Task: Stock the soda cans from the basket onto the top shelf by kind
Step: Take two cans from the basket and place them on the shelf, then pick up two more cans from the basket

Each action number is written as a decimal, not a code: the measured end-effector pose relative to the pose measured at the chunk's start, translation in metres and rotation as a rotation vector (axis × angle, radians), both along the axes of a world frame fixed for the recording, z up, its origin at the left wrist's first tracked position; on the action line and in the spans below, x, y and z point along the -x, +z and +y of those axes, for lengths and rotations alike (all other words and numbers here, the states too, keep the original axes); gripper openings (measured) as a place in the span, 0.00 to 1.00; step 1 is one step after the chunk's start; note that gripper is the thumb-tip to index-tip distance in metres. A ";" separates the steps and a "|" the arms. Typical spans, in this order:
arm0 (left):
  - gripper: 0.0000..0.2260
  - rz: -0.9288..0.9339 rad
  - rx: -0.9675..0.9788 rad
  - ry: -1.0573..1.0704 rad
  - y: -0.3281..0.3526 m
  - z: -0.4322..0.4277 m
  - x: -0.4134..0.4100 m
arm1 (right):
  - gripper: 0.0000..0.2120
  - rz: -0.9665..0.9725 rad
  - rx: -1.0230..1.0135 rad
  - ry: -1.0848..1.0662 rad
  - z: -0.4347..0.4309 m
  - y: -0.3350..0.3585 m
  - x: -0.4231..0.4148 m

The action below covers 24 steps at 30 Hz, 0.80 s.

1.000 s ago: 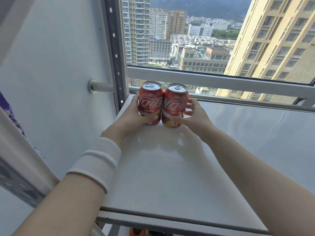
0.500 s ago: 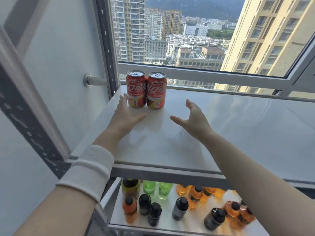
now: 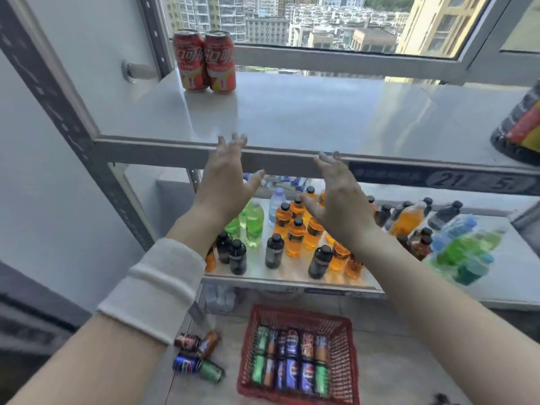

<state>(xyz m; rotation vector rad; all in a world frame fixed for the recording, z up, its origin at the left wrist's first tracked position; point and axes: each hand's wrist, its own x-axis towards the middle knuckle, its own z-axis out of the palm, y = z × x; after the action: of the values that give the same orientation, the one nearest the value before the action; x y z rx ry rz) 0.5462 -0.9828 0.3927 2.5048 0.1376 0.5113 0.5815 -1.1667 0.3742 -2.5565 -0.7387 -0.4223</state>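
Two red cola cans [image 3: 204, 62] stand side by side, touching, at the back left of the white top shelf [image 3: 306, 112]. My left hand [image 3: 226, 176] and my right hand [image 3: 340, 200] hover open and empty in front of the shelf's front edge, well below the cans. On the floor sits a red mesh basket [image 3: 347, 361] filled with several soda cans in blue, green, red and orange. Several loose cans [image 3: 198, 358] lie on the floor left of the basket.
The lower shelf [image 3: 292, 273] holds several orange, green, black and clear bottles. A dark striped object [image 3: 523, 127] rests at the top shelf's right end. A grey metal upright [image 3: 58, 118] frames the left side; a window stands behind the shelf.
Both hands let go of the two red cans and drew back from the shelf, down past its front edge. The view tilted down, revealing the basket on the floor.
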 end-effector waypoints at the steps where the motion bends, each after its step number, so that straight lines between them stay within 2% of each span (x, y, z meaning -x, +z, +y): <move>1: 0.28 -0.011 -0.017 -0.018 -0.004 -0.008 0.008 | 0.31 -0.006 0.022 -0.008 -0.009 -0.006 0.011; 6: 0.25 -0.011 -0.059 -0.133 -0.029 -0.041 0.050 | 0.31 0.052 0.078 -0.071 -0.041 -0.037 0.058; 10: 0.22 0.036 -0.101 -0.213 -0.076 -0.057 0.082 | 0.31 0.211 0.074 -0.135 -0.051 -0.083 0.101; 16: 0.21 0.311 -0.114 -0.251 -0.164 -0.073 0.117 | 0.31 0.484 0.169 -0.191 -0.074 -0.170 0.144; 20: 0.20 0.512 -0.032 -0.217 -0.225 -0.088 0.118 | 0.31 0.687 0.255 -0.236 -0.093 -0.229 0.143; 24: 0.19 0.738 0.133 -0.122 -0.298 -0.110 0.124 | 0.31 0.947 0.244 -0.315 -0.111 -0.286 0.139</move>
<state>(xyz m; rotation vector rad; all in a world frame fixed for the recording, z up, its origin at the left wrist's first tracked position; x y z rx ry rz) 0.4223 -1.0927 0.0947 2.4288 0.2826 -0.4735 0.4424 -1.2781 0.0882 -2.6550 -0.0301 0.8010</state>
